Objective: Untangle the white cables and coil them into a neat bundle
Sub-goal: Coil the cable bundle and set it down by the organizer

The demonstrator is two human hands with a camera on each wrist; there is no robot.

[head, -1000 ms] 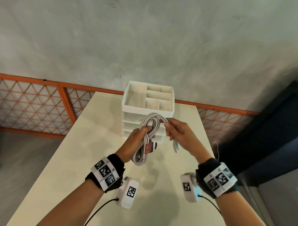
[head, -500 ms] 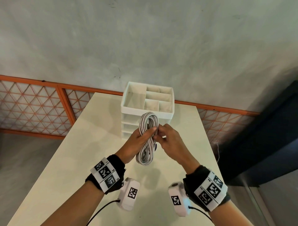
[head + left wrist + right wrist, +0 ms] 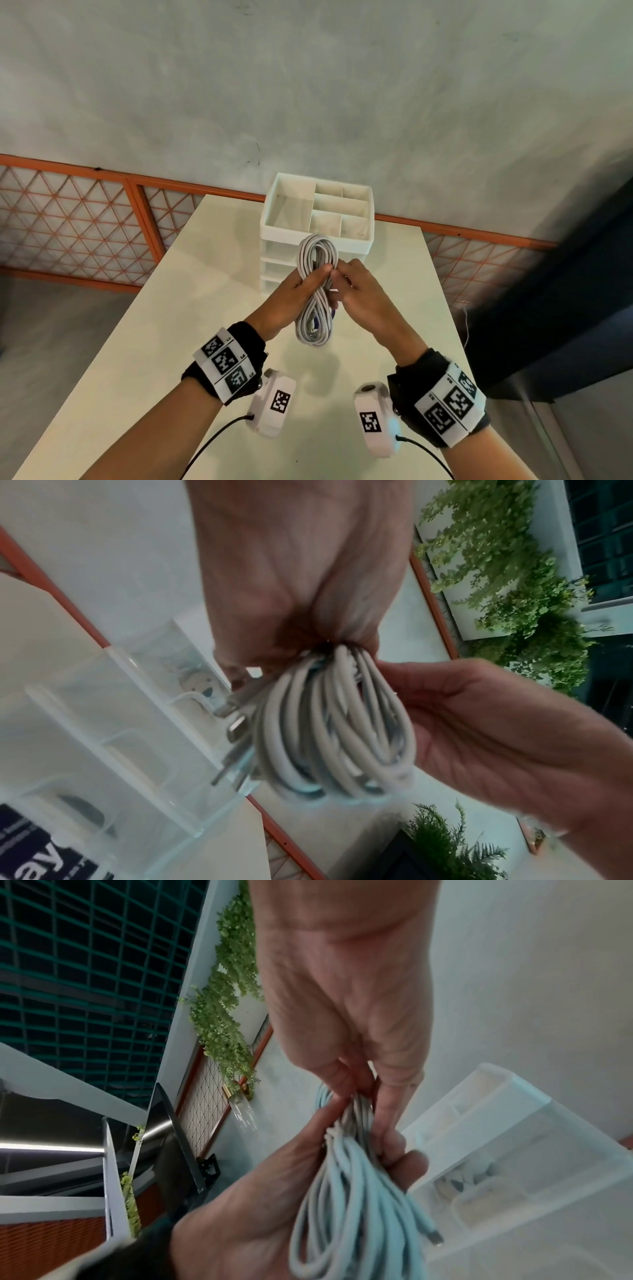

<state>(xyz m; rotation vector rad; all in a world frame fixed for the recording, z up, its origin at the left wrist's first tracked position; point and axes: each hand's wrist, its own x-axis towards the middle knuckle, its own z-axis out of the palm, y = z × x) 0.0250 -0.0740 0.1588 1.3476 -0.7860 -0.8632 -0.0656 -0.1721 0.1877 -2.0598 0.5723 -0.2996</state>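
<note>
cables (image 3: 315, 291) coiled into a white bundle, held up above the table (image 3: 178, 308), left hand (image 3: 294, 298) at 9 o'clock gripping its waist, right hand (image 3: 363, 298) at 3 o'clock pinching there too, drawer organizer (image 3: 317, 219) at 12

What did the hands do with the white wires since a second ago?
The right hand moved in from the side, where it held a loose end out, and now pinches the middle of the white cable bundle. The left hand kept gripping the bundle's waist above the table. The white organizer stayed put.
</note>
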